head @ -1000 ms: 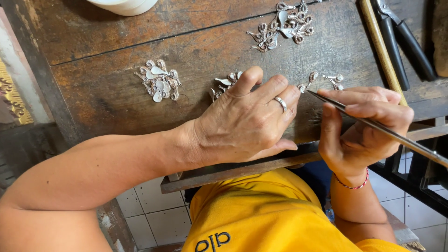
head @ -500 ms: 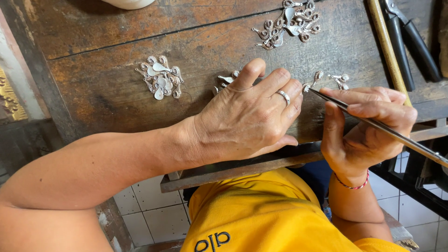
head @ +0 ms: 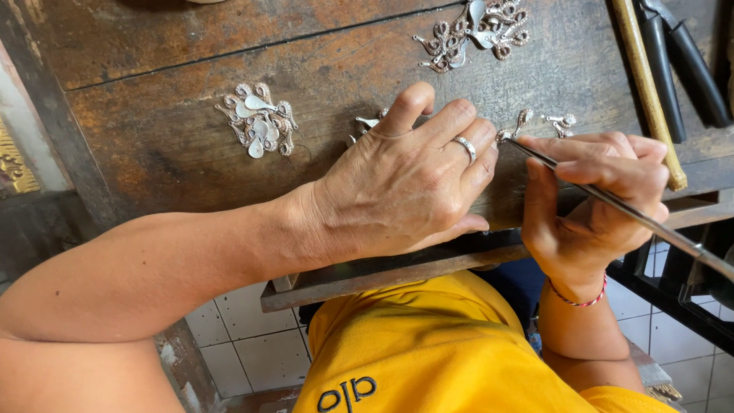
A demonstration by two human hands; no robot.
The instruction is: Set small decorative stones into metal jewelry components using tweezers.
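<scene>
A cluster of small silver filigree pieces (head: 258, 122) lies left on the worn wooden bench (head: 153, 46). The left hand (head: 405, 187) presses flat, fingers together, steadying; the right hand (head: 596, 203) pinches slim metal tweezers (head: 612, 203), whose tip should approach the tiny silver ornament (head: 522, 121) gently.

A pile of silver bits (head: 258, 122) lies far left on the wooden bench (head: 153, 46). More silver bits (head: 475, 29), a wooden stick (head: 646, 84) and black pliers (head: 684, 57) lie far right.
</scene>
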